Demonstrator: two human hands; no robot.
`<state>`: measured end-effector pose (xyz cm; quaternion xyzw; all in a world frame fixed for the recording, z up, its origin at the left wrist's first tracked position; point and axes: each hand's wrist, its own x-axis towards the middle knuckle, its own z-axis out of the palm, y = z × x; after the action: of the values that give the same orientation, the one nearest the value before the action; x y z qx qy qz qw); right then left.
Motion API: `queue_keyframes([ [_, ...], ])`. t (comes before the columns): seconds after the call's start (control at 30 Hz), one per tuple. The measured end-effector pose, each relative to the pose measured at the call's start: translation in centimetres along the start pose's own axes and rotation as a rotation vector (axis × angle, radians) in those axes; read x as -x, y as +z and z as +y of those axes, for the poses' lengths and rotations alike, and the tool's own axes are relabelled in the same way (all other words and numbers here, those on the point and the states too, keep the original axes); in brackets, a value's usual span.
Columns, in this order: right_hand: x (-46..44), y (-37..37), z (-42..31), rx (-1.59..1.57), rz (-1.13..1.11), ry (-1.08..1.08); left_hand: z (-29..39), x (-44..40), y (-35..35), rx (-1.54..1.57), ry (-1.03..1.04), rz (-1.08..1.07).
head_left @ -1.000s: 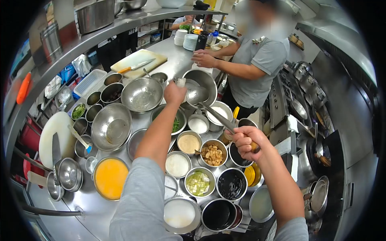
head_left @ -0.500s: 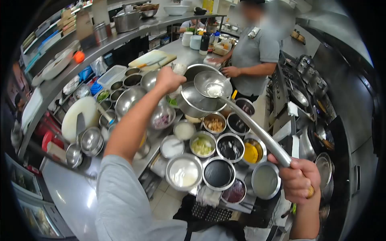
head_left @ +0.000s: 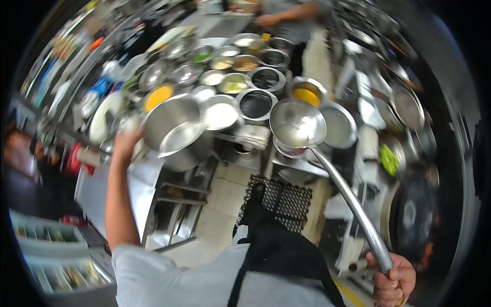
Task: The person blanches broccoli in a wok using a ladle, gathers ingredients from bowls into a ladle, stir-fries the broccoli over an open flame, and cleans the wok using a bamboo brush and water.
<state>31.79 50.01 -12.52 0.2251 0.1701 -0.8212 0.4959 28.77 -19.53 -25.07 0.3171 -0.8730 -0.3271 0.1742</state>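
Note:
My left hand (head_left: 128, 146) is closed on the side of a large steel pot (head_left: 157, 125), with a whitish cloth blurred at the grip. The pot is tilted so that its inside faces me, and a pale patch shows on its bottom. My right hand (head_left: 393, 281) is wrapped round the end of a long-handled steel ladle (head_left: 353, 204). Its round bowl hangs over the containers at the near right, close to a pan of cloudy liquid (head_left: 338, 125). A little clear liquid seems to lie in the bowl. Motion smears the pot and left hand.
Several steel containers of ingredients crowd the counter, among them a dark sauce (head_left: 255, 105), a white one (head_left: 221, 113) and a yellow one (head_left: 306, 96). A stove with a wok (head_left: 417, 220) runs along the right. A black mat (head_left: 286, 199) lies on the floor. Across the counter stands another person (head_left: 294, 18).
My left hand has brought the pot left and nearer to me. The ladle has come away from above the pot and now hangs to its right. My view has tipped downward.

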Motion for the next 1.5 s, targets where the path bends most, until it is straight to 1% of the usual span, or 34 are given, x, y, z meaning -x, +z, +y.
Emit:
queue_keyframes([
  [0.03, 2.5, -2.0, 2.0, -0.071, -0.017, -0.063, -9.3, -0.9, -0.8, 0.122, 0.009, 0.086],
  [0.07, 4.1, -2.6, 4.1, -0.197, 0.024, -0.201, -8.8, 2.5, -2.4, 0.226, -0.087, -0.076],
  [0.1, 6.1, -3.7, 5.9, -0.224, 0.041, -0.289, -14.6, 2.8, -3.2, 0.455, -0.148, -0.110],
  [0.13, 7.6, -5.3, 6.3, -0.243, 0.054, -0.366, -12.4, 5.6, -3.6, 0.387, -0.306, -0.109],
  [0.17, 9.7, -6.4, 7.9, -0.263, 0.066, -0.463, -16.0, 6.4, -3.6, 0.496, -0.276, -0.046],
  [0.2, 11.2, -7.2, 8.2, -0.264, 0.063, -0.528, -21.6, 5.6, -4.9, 0.503, -0.443, 0.017],
  [0.23, 12.7, -8.5, 8.1, -0.257, 0.041, -0.607, -21.1, 7.4, -4.8, 0.439, -0.477, 0.174],
  [0.27, 13.9, -9.6, 7.7, -0.241, 0.012, -0.664, -21.7, 8.3, -4.9, 0.265, -0.586, 0.338],
  [0.3, 15.0, -10.6, 7.1, -0.211, 0.046, -0.737, -25.6, 6.4, -4.7, 0.252, -0.640, 0.419],
  [0.37, 14.9, -10.7, 7.4, -0.128, 0.099, -0.834, -31.3, 4.5, -4.5, 0.625, -0.654, 0.263],
  [0.4, 15.3, -11.7, 6.6, -0.033, 0.210, -0.880, -31.6, 5.4, -4.0, 0.583, -0.656, 0.273],
  [0.47, 15.3, -15.2, 4.3, -0.048, 0.477, -0.954, -30.3, 7.1, -2.7, 0.530, -0.607, 0.243],
  [0.57, 13.6, -20.4, 0.1, 0.169, 0.960, -0.982, -23.7, 11.2, -2.0, 0.577, -0.375, 0.095],
  [0.67, 11.2, -24.9, -2.6, 0.560, 1.441, -0.893, -20.6, 10.9, -0.8, 0.300, -1.020, 0.542],
  [0.7, 11.5, -27.0, -3.1, 0.704, 1.531, -0.843, -19.0, 10.7, 0.0, 0.195, -1.227, 0.693],
  [0.73, 11.4, -30.9, -3.2, 1.215, 1.869, -0.879, -20.6, 11.2, 0.1, 0.083, -1.181, 0.693],
  [0.8, 10.1, -31.1, -0.9, 1.567, 2.120, -1.085, -23.3, 13.7, 1.1, -0.329, -0.871, 0.568],
  [0.83, 8.9, -31.0, 0.7, 1.522, 2.116, -1.176, -24.2, 14.9, 2.0, -0.511, -0.738, 0.499],
  [0.87, 7.5, -30.5, 2.4, 1.478, 2.105, -1.266, -24.6, 15.9, 3.5, -0.541, -0.651, 0.412],
  [0.9, 6.0, -28.5, 3.6, 1.077, 1.859, -1.235, -20.9, 17.1, 6.2, -0.478, -0.608, 0.336],
  [0.93, 4.6, -25.7, 4.4, 0.733, 1.576, -1.149, -17.8, 18.6, 8.9, -0.168, -0.530, 0.265],
  [0.97, 3.2, -23.7, 5.2, 0.637, 1.454, -1.175, -14.8, 20.1, 11.5, 0.152, -0.487, 0.187],
  [1.0, 1.6, -21.6, 5.8, 0.549, 1.315, -1.175, -16.9, 19.6, 13.5, 0.266, -0.393, 0.140],
  [1.03, -0.2, -18.5, 6.4, 0.499, 1.208, -1.166, -8.3, 20.4, 14.0, 0.128, -0.481, 0.049],
  [1.07, -2.3, -17.0, 6.9, 0.485, 1.035, -1.130, -11.3, 18.7, 16.3, 0.309, -0.367, 0.039],
  [1.1, -3.5, -16.2, 7.6, 0.454, 0.877, -1.095, -6.8, 17.9, 16.7, 0.128, -0.374, 0.034],
  [1.17, -6.7, -15.1, 8.3, 0.355, 0.459, -0.926, -9.8, 13.7, 20.1, 0.332, -0.267, 0.087],
  [1.2, -8.6, -13.8, 8.6, 0.359, 0.424, -0.807, -8.9, 12.1, 20.8, 0.388, -0.241, 0.134],
  [1.27, -13.3, -10.1, 8.6, 0.482, 0.431, -0.577, -8.7, 8.4, 22.2, 0.507, -0.322, 0.239],
  [1.33, -18.7, -6.8, 8.0, 0.577, 0.410, -0.438, -9.2, 4.8, 23.9, 0.541, -0.341, 0.244],
  [1.4, -23.5, -4.4, 7.6, 0.714, 0.438, -0.349, -7.8, 2.5, 24.6, 0.689, -0.402, 0.258],
  [1.43, -26.2, -3.0, 7.4, 0.845, 0.463, -0.327, -5.8, 1.7, 23.9, 0.696, -0.444, 0.229],
  [1.47, -28.8, -2.5, 7.2, 0.993, 0.463, -0.334, -5.9, 0.7, 24.9, 0.779, -0.436, 0.240],
  [1.5, -31.0, -1.6, 7.0, 1.229, 0.455, -0.375, -5.8, -0.2, 25.8, 0.822, -0.488, 0.230],
])
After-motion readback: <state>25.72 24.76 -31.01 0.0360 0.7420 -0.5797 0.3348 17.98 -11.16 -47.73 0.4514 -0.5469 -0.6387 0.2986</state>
